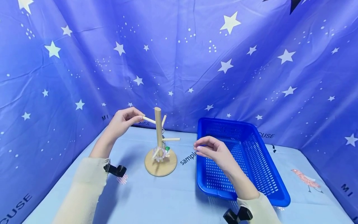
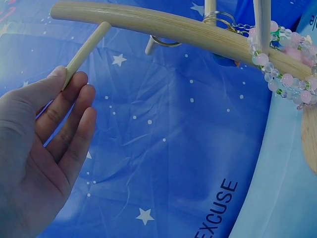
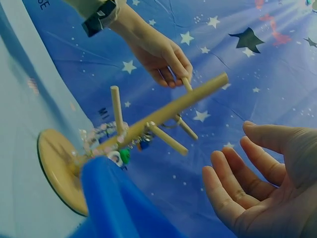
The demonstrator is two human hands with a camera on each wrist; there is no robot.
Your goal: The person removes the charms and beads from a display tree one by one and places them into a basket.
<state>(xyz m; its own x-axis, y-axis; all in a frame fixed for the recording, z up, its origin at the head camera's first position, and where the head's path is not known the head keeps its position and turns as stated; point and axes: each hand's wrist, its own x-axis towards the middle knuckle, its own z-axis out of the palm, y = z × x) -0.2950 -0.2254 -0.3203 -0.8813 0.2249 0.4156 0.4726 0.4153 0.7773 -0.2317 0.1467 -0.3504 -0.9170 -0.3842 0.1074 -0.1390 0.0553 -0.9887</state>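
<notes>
A wooden stand [image 1: 158,127] with a round base [image 1: 167,166] and several side pegs stands upright on the table. My left hand [image 1: 123,121] pinches the end of its upper left peg [image 2: 88,52] between thumb and index finger. Beaded bracelets in pink and clear [image 2: 287,79] hang low around the post. Key rings [image 2: 220,21] hang on the pegs, one with a green charm [image 3: 125,156]. My right hand [image 1: 215,151] hovers by the basket's left rim, fingers loosely bent, holding nothing.
A blue perforated basket [image 1: 279,189] stands on the table right of the stand, partly beneath my right forearm. Star-printed blue cloth [image 1: 179,74] hangs behind and at both sides. The table has a light blue cover [image 1: 156,199].
</notes>
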